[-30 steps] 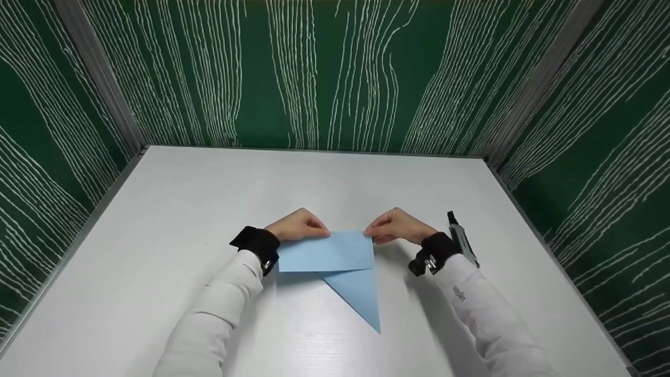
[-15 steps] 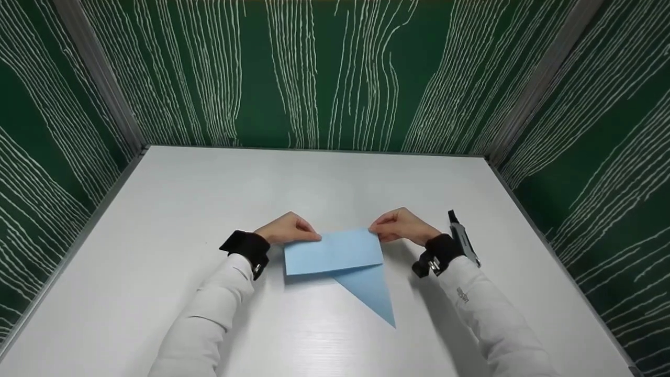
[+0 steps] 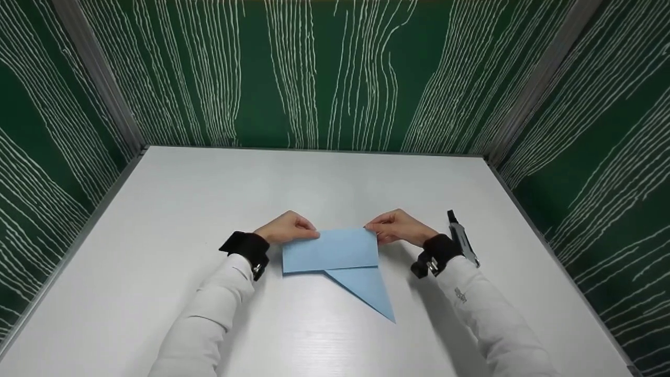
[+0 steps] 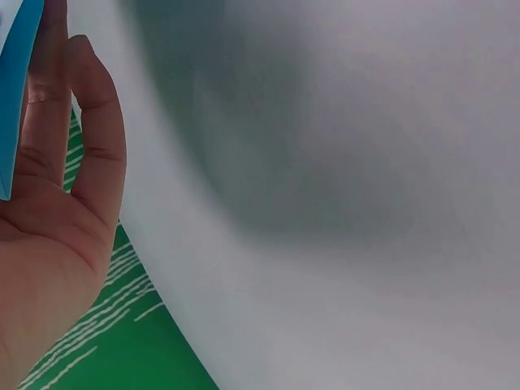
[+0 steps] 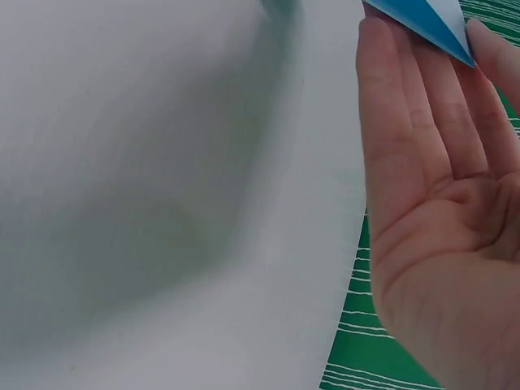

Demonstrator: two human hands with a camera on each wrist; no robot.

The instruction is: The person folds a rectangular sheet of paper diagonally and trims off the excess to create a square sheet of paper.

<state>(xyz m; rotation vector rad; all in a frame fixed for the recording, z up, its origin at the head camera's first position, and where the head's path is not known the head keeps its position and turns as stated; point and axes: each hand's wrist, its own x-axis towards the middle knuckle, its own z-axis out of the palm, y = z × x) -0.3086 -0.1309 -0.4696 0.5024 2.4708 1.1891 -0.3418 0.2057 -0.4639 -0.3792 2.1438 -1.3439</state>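
A folded sheet of light blue paper [image 3: 330, 251] is held over the middle of the table, a rectangular flap on top and a pointed triangular part sticking out toward the front right. My left hand [image 3: 287, 227] pinches its far edge left of centre, thumb on top. At the far right corner, my right hand [image 3: 400, 226] pinches the paper between thumb and fingers. In the left wrist view only a strip of the paper [image 4: 11, 97] shows beside the palm. A paper corner [image 5: 431, 23] lies between thumb and fingers in the right wrist view.
A grey and black pen-like tool [image 3: 463, 238] lies on the white table [image 3: 209, 183], right beside my right wrist. Green walls [image 3: 261, 78] with white wavy lines rise along the table's back and sides.
Over the last second my left hand has shifted slightly left along the far edge. The paper's front point has swung a little to the right, and the rectangular flap has tilted slightly.
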